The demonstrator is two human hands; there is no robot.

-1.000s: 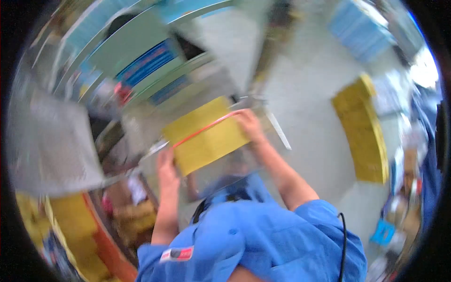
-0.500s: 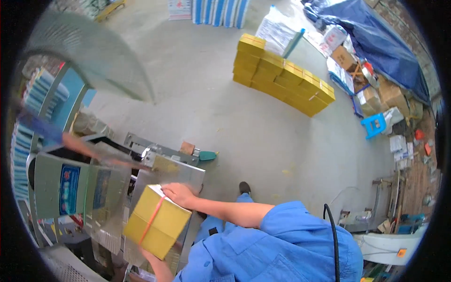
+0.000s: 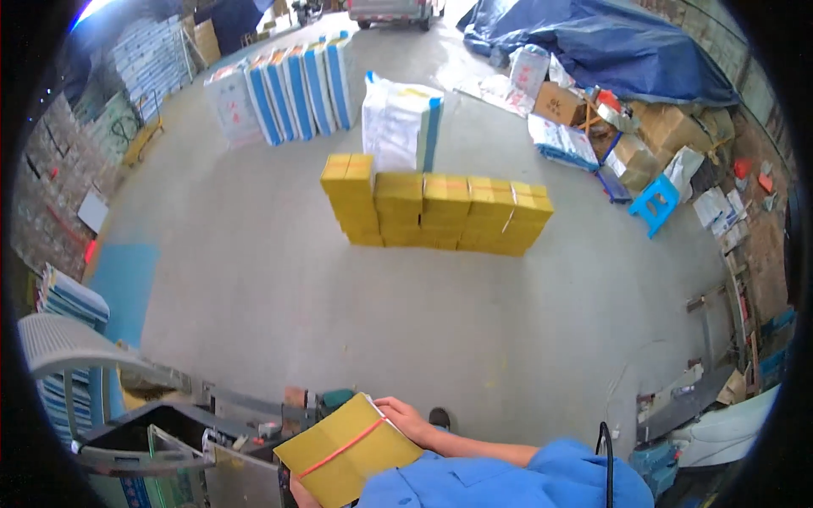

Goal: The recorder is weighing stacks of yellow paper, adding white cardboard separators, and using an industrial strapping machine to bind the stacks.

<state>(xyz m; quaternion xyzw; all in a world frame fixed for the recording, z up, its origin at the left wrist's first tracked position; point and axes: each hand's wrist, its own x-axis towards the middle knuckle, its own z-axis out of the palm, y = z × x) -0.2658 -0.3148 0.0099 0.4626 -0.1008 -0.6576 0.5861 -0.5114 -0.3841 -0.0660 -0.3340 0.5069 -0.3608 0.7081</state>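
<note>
Yellow strapped bundle [image 3: 347,458] lies gripped between both hands, right hand [image 3: 406,417] fingers curled over its far corner, left hand [image 3: 301,494] clasping the near edge, long axis diagonal.

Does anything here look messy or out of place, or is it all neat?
Mostly neat. The yellow bundle in the right hand looks intact, its orange strap running slantwise. The yellow stack on the floor is uneven, taller at its left end. The real mess is the heap of boxes and bags beside the blue tarp.
</note>
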